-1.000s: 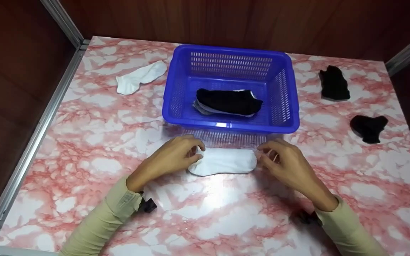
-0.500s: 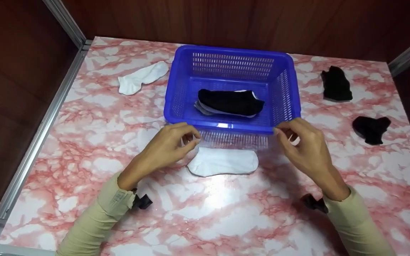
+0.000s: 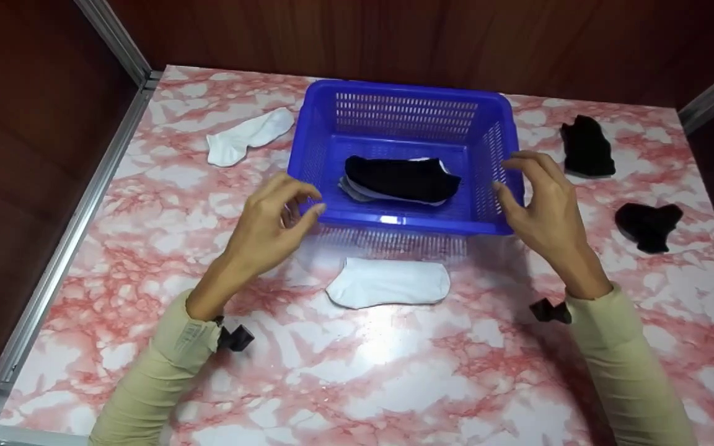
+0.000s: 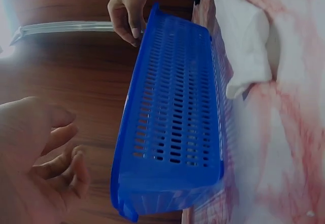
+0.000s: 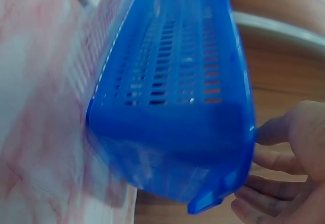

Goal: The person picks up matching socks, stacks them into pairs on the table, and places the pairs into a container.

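A flat white sock (image 3: 388, 284) lies on the table in front of the blue plastic basket (image 3: 357, 218). Inside the basket is a small stack of socks with a black sock (image 3: 403, 178) on top. Above the basket's front left corner is my left hand (image 3: 267, 220), holding nothing, its fingers loosely bent; the left wrist view shows a gap between it and the basket. My right hand (image 3: 549, 207) is at the basket's right rim, thumb and fingers spread apart. In the right wrist view its fingers are close to the rim; contact is unclear.
Another white sock (image 3: 248, 135) lies left of the basket. Two black socks, one farther back (image 3: 587, 145) and one nearer (image 3: 648, 226), lie at the right. Dark wooden panels (image 3: 394, 37) stand around the marbled red-and-white table (image 3: 344, 384).
Both hands have left the flat white sock and moved outward and up toward the basket's two sides. Sock and basket have stayed put on the table.
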Available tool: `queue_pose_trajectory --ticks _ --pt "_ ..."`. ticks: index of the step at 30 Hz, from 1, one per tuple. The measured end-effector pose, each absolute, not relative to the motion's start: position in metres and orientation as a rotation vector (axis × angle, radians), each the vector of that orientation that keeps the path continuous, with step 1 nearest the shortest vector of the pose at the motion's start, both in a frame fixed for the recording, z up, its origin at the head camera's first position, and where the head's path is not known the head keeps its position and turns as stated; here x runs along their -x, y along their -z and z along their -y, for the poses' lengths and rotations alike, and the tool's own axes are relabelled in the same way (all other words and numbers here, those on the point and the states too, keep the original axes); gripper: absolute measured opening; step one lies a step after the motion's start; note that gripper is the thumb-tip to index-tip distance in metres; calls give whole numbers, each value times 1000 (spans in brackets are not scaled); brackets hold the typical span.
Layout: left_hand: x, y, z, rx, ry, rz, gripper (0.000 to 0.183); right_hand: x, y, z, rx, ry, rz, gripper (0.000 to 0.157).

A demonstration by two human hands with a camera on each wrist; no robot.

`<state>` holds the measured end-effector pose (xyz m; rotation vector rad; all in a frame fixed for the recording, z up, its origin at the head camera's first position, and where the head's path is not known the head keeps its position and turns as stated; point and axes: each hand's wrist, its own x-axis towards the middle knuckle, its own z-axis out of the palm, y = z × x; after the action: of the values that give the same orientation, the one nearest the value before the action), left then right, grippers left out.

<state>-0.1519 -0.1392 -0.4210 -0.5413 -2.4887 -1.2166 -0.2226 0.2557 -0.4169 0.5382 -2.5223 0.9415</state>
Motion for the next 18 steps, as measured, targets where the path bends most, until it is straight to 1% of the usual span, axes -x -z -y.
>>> queue_pose_trajectory --ticks 3,7,11,15,18 --pt "160 419 144 471 1236 2420 19 233 419 -257 -500 -950 2587 34" --pt "170 415 150 378 1378 2374 24 245 419 -260 -456 -972 2666 42" --pt "180 412 159 278 1515 2346 27 253 420 -262 -434 -988 2717 46" --pt "193 413 171 188 1562 2327 23 262 423 -262 -436 -974 2764 52" --pt "204 413 181 123 1499 2353 21 269 423 -262 -442 -954 2802 58"
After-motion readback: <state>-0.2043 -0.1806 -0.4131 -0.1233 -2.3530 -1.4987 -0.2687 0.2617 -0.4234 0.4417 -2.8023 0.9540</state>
